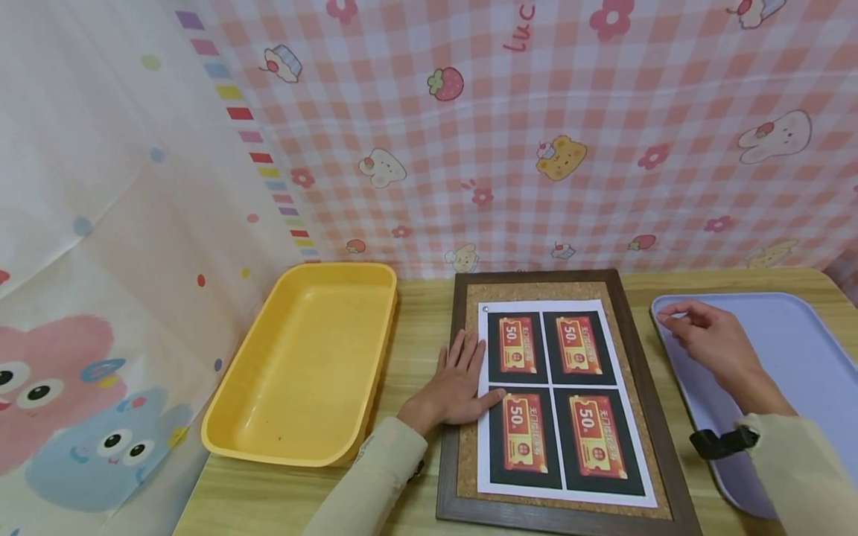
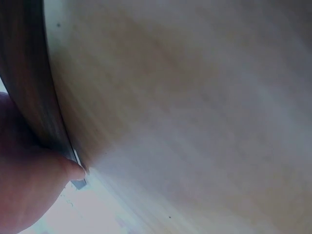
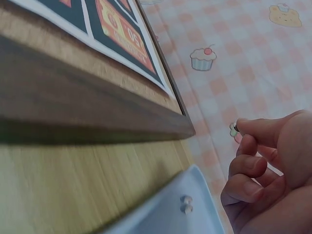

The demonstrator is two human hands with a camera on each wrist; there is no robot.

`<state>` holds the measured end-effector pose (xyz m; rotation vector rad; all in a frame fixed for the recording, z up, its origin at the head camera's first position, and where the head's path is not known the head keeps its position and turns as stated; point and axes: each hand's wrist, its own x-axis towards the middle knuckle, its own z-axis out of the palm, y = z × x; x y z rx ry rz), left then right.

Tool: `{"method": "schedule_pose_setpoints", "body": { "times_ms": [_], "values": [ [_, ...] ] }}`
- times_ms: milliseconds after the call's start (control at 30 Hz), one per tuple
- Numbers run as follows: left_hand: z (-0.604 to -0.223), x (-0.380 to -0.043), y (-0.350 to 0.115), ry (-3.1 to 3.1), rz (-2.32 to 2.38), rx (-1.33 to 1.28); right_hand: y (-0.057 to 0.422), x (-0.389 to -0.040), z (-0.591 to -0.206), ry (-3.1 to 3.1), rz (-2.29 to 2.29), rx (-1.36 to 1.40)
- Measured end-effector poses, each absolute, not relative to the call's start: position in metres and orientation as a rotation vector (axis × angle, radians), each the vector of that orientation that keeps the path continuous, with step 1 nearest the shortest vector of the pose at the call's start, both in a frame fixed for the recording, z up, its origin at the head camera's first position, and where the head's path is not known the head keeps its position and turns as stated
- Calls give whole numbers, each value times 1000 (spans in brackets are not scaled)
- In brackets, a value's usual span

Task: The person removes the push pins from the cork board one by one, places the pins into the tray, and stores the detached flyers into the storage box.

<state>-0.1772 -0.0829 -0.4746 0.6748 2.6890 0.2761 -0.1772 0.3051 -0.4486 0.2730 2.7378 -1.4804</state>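
A cork board [image 1: 563, 290] with a dark wooden frame lies on the table. On it is a white printed sheet [image 1: 551, 384] with red-and-yellow coupons on black panels. One silver thumbtack [image 1: 485, 308] sits in the sheet's upper left corner. My left hand [image 1: 450, 385] rests with spread fingers over the board's left frame edge and the sheet's margin. Above the lavender tray's left edge, my right hand [image 1: 716, 344] pinches a tiny thumbtack [image 3: 237, 126] between thumb and forefinger; its tip is mostly hidden. Two small shiny pieces [image 3: 186, 204] lie in the tray.
To the left of the board stands a yellow tray [image 1: 385, 313]. The lavender tray [image 1: 798, 335] is at the right, partly under my right arm. A pink checked cloth [image 1: 429, 149] hangs right behind the table [image 1: 418, 305].
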Motion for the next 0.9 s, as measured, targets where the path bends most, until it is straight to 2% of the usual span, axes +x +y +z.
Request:
{"method": "schedule_pose_setpoints", "body": {
  "times_ms": [900],
  "values": [
    [-476, -179, -83, 2680, 251, 684, 337, -160, -459, 2759, -1428, 315]
  ]
}}
